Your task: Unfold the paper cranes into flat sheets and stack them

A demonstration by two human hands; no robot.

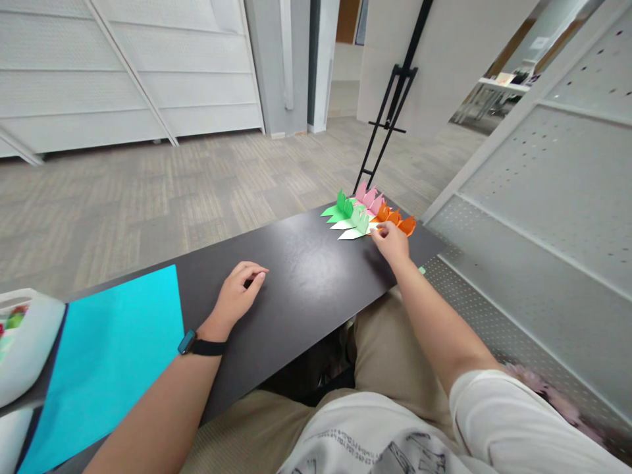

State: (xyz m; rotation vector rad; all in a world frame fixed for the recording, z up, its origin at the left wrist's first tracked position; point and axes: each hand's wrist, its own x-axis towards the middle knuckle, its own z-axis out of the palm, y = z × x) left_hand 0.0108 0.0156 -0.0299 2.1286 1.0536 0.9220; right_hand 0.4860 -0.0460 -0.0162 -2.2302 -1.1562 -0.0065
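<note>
Several folded paper pieces stand in rows at the far right end of the dark table (pixel 311 263): green ones (pixel 340 208), pale green ones (pixel 356 225), pink ones (pixel 369 197) and orange ones (pixel 405 225). My right hand (pixel 391 242) is at the near side of these pieces, thumb and fingertips close together beside the orange and pale green ones; whether they pinch a piece is too small to tell. My left hand (pixel 240 289) rests over the middle-left of the table, fingers curled and thumb near the index finger, with nothing seen between them. A watch is on the left wrist.
A bright blue sheet (pixel 118 342) lies on the left of the table, partly under my left forearm. Beyond it, at the left edge, a white container (pixel 37 349) holds colourful items. A black easel stand (pixel 390 112) rises behind the table; a perforated panel (pixel 557 184) stands at the right.
</note>
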